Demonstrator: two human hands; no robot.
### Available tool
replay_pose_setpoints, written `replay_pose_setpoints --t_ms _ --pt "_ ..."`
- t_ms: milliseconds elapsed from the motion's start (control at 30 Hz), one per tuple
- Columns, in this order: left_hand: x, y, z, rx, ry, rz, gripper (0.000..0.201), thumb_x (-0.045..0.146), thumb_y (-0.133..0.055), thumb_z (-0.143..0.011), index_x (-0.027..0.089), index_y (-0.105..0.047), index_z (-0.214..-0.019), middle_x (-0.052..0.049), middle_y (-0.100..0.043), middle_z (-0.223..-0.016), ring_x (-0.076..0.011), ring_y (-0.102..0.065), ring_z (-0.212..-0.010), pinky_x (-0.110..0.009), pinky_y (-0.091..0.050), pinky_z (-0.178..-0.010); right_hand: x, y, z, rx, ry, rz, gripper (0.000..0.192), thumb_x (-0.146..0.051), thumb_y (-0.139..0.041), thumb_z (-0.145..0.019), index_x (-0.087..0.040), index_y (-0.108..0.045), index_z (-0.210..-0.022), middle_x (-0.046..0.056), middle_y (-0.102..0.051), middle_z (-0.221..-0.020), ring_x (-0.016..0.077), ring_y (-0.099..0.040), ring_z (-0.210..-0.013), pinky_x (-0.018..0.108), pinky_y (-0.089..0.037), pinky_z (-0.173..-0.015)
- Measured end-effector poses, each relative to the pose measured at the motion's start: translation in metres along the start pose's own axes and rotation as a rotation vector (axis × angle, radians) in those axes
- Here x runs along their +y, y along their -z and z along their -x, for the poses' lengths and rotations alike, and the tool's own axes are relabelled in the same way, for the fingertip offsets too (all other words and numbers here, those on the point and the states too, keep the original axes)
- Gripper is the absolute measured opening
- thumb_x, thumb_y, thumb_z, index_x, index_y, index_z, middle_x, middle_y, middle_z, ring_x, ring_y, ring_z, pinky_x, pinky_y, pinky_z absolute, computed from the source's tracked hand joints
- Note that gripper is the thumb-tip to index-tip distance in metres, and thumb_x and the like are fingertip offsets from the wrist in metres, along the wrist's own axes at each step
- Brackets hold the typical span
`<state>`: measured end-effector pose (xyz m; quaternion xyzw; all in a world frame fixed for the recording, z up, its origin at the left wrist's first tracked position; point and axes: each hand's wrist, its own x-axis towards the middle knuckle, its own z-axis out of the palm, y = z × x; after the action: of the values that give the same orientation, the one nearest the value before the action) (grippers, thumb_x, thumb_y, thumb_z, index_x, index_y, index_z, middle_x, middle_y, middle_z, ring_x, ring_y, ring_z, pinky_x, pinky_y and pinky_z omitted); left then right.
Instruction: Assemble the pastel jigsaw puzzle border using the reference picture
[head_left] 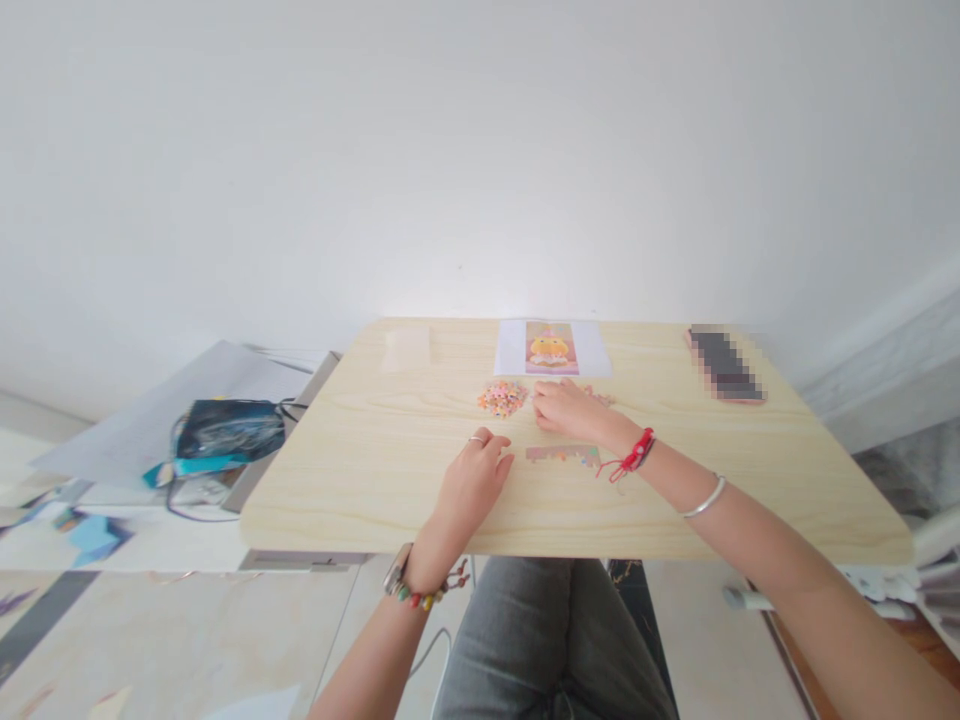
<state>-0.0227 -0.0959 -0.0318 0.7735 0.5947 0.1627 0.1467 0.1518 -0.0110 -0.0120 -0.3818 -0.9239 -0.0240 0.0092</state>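
My left hand (474, 478) rests on the table, fingers loosely bent and a little apart, with nothing in it. Just right of it lies a partly assembled strip of jigsaw puzzle (562, 454), its far edge straight. My right hand (566, 408) reaches past the strip, fingertips drawn together at the right side of a heap of small jigsaw pieces (502, 398). Whatever those fingers pinch is hidden. More loose jigsaw pieces (600, 396) lie beyond the right hand, partly covered by it. Behind them is a white sheet with a printed picture (552, 348) of a yellow figure.
A phone (726, 365) lies at the table's far right, and a pale translucent sheet (407, 350) at the far left. The wall (480, 180) stands behind the wooden table (360, 470). Left of the table is a dark bag (231, 432) with a strap.
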Motion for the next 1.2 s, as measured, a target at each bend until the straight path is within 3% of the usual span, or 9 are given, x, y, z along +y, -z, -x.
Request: replay_pose_setpoints --t_ms 167,333,433,567,700,833,1000,1200 --pt "0.003 0.002 -0.001 -0.016 0.022 0.002 0.018 0.016 -0.046 -0.085 0.015 -0.058 -0.098 -0.007 -0.056 -0.093 -0.0173 -0.061 -0.082 -0.029 -0.048 -0.076 0.002 0.001 -0.013 -0.054 -0.008 -0.083 0.017 -0.008 -0.045 -0.076 -0.010 -0.062 -0.071 0.010 -0.062 -0.076 0.0148 -0.052 -0.063 0.026 -0.034 -0.059" --pt "0.009 0.000 0.000 0.036 0.041 -0.030 0.017 0.020 -0.048 -0.086 0.016 -0.058 -0.099 -0.007 -0.056 -0.091 -0.0182 -0.060 -0.082 -0.029 -0.048 -0.073 -0.001 0.011 -0.014 -0.070 -0.206 -0.363 0.017 -0.010 -0.047 -0.069 -0.011 -0.057 -0.057 0.002 -0.054 -0.053 0.0087 -0.042 -0.045 0.023 -0.028 -0.045" --pt "0.021 -0.005 0.002 0.146 0.072 -0.032 0.022 0.027 -0.052 -0.085 0.016 -0.056 -0.103 -0.007 -0.057 -0.095 -0.0195 -0.059 -0.084 -0.029 -0.048 -0.070 -0.007 0.021 -0.005 -0.002 -0.320 -0.653 0.018 -0.015 -0.047 -0.071 -0.012 -0.058 -0.056 0.001 -0.055 -0.054 0.0072 -0.043 -0.043 0.020 -0.030 -0.043" --pt "0.040 -0.016 0.000 0.411 0.094 -0.044 0.028 0.035 -0.057 -0.081 0.018 -0.055 -0.103 -0.008 -0.056 -0.096 -0.0215 -0.058 -0.086 -0.029 -0.048 -0.067 -0.016 0.030 0.011 0.159 -0.464 -0.928 0.015 -0.020 -0.052 -0.070 -0.014 -0.061 -0.061 0.001 -0.061 -0.058 0.0090 -0.049 -0.047 0.020 -0.033 -0.044" --pt "0.054 -0.026 -0.007 0.682 0.075 -0.059 0.027 0.038 -0.062 -0.077 0.016 -0.057 -0.093 -0.009 -0.054 -0.091 -0.0229 -0.056 -0.088 -0.030 -0.047 -0.067 -0.024 0.025 0.024 0.345 -0.615 -1.117 0.015 -0.026 -0.054 -0.067 -0.015 -0.061 -0.059 0.001 -0.061 -0.059 0.0118 -0.052 -0.055 0.023 -0.037 -0.051" --pt "0.062 -0.030 -0.013 0.865 -0.004 -0.061 0.021 0.033 -0.063 -0.076 0.015 -0.060 -0.087 -0.009 -0.051 -0.087 -0.0220 -0.053 -0.084 -0.032 -0.047 -0.069 -0.031 0.017 0.035 0.527 -0.716 -1.319 0.016 -0.030 -0.056 -0.065 -0.016 -0.062 -0.059 0.001 -0.059 -0.059 0.0126 -0.052 -0.059 0.024 -0.038 -0.055" --pt "0.065 -0.029 -0.013 0.943 -0.169 -0.043 0.006 0.022 -0.060 -0.078 0.018 -0.063 -0.081 -0.008 -0.048 -0.091 -0.0192 -0.051 -0.086 -0.030 -0.046 -0.069 -0.036 0.013 0.043 0.592 -0.737 -1.440 0.020 -0.033 -0.057 -0.065 -0.016 -0.060 -0.057 -0.002 -0.053 -0.054 0.0100 -0.045 -0.053 0.023 -0.033 -0.051" --pt "0.060 -0.029 -0.011 0.937 -0.191 -0.047 0.010 0.020 -0.060 -0.079 0.018 -0.064 -0.087 -0.009 -0.050 -0.095 -0.0186 -0.050 -0.087 -0.030 -0.046 -0.071 -0.041 0.013 0.048 0.634 -0.785 -1.498 0.019 -0.034 -0.058 -0.065 -0.016 -0.059 -0.059 -0.003 -0.052 -0.055 0.0101 -0.044 -0.055 0.024 -0.031 -0.052"
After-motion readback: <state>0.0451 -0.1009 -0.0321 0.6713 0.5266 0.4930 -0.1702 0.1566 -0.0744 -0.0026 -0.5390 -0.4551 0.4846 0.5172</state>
